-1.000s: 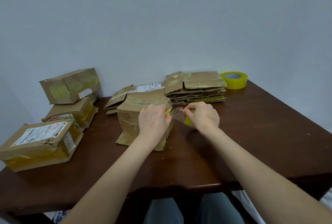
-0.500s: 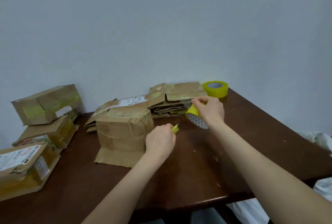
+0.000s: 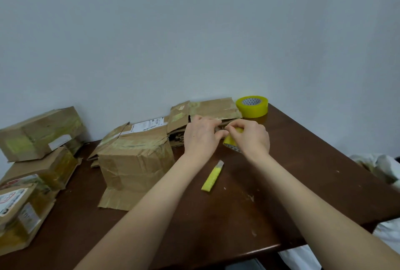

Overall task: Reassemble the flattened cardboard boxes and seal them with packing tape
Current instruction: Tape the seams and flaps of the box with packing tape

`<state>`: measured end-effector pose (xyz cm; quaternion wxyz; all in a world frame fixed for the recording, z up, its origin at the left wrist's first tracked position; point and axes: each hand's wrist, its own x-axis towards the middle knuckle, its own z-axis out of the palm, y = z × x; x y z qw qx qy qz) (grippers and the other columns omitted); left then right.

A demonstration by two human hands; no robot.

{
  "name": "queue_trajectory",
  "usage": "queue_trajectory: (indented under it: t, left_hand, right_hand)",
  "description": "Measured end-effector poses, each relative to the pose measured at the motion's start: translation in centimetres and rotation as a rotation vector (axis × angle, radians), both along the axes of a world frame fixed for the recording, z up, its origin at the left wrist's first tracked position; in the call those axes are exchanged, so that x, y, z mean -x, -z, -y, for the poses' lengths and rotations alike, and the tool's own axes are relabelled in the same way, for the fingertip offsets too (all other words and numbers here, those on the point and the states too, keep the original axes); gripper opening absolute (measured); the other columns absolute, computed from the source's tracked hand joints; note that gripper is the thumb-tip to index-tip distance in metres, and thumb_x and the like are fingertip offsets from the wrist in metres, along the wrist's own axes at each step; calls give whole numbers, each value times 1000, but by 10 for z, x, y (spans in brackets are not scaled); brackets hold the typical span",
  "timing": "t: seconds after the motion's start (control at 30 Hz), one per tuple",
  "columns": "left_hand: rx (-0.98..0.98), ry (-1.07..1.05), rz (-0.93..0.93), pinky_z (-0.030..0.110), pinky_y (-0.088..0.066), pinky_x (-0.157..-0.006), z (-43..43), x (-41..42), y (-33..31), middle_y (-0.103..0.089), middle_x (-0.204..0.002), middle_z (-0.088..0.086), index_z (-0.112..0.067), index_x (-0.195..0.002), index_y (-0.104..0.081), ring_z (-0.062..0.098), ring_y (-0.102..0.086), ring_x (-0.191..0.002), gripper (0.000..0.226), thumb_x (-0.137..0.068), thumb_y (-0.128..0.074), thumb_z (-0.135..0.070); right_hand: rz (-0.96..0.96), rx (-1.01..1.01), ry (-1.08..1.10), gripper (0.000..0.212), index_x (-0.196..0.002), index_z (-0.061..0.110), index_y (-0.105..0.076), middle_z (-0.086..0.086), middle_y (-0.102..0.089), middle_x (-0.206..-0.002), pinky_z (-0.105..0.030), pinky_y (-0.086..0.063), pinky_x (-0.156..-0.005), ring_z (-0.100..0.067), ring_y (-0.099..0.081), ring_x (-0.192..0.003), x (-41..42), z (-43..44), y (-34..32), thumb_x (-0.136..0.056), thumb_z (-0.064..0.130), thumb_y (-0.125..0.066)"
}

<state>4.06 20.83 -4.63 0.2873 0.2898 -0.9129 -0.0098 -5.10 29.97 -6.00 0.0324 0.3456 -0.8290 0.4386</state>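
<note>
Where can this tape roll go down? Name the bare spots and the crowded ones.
Bare: the right side of the table, between the right forearm, the spare tape roll and the edge; also the near strip in front of the standing box and box cutter. Crowded: the back by the flattened stack, and the left, with sealed boxes.

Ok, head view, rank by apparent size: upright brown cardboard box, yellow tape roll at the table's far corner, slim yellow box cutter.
1. Upright brown cardboard box
2. Yellow tape roll at the far corner, bulkier though farther
3. Slim yellow box cutter, about as long as that roll is wide
</note>
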Motion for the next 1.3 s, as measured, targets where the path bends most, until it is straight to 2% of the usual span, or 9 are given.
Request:
queue_trajectory:
  t: [0.13,0.23,0.37,0.5,0.63,0.83,1.03,1.2,1.3]
  left_hand:
    - [-375,50,-123,30,-50,-79,4,3,4,-74,-92,-4,-26,-95,-77,10,-64,-88,20,-78,-72,-37]
    - [-441,33,-190,20,-38,-60,1,5,5,-66,-67,-10,-24,-81,-78,3,-52,-60,9,-80,-72,-30]
    - [-454,-4,-276,23,-35,-61,0,12,8,-54,-62,-15,-25,-73,-66,9,-50,-66,12,-84,-65,-21]
    - [-442,-5,-383,13,-32,-55,1,12,13,-54,-65,-10,-20,-74,-64,9,-49,-67,13,-86,-64,-17]
    - [-359,43,-371,24,-39,-64,-5,10,23,-58,-73,-5,-17,-78,-64,13,-51,-72,12,-89,-60,-14]
    - [-460,2,-281,28,-38,-61,15,4,14,-52,-65,-11,-27,-79,-61,14,-53,-70,11,-85,-65,-34]
    - [88,-118,133,32,-40,-64,13,-11,1,-66,-93,2,-21,-96,-61,27,-61,-92,32,-98,-41,-44]
    - [60,-303,21,34,-41,-70,63,-80,-30,-68,-102,8,-16,-101,-65,31,-60,-99,32,-99,-41,-37]
    - [-46,-411,-64,37,-46,-80,109,-135,-39,-67,-113,8,-15,-107,-68,30,-59,-105,31,-98,-40,-24]
  right_hand:
    - [-15,32,-58,18,-96,31,-72,1,-72,-98,-36,-45,-81,-24,-61,-98,3,-2,4,-92,39,-56]
    - [-25,21,-101,19,-97,30,-71,1,-71,-99,-35,-44,-79,-23,-61,-99,7,-2,6,-93,40,-56]
    - [109,63,-221,29,-112,25,-64,-1,-67,-111,-34,-45,-88,-21,-57,-109,12,4,14,-87,41,-64]
    - [303,120,-274,78,-145,21,-35,-4,-62,-110,-33,-42,-93,-19,-54,-110,15,3,12,-79,32,-75]
    - [113,-43,-230,53,-131,32,-52,-2,-62,-123,-38,-46,-94,-23,-55,-118,19,8,13,-81,37,-69]
    - [24,-59,-307,50,-129,29,-55,-1,-61,-127,-39,-46,-96,-22,-54,-119,18,9,7,-82,33,-70]
    - [-143,-252,-228,45,-133,30,-47,-4,-61,-126,-38,-46,-86,-28,-55,-115,10,18,17,-90,37,-61]
    - [-218,-529,-180,38,-131,28,-53,-3,-58,-128,-37,-45,-94,-27,-53,-119,4,23,22,-94,36,-54]
    - [-190,-279,-238,39,-133,23,-54,-3,-52,-133,-37,-41,-98,-26,-47,-125,-34,44,4,-97,36,-50]
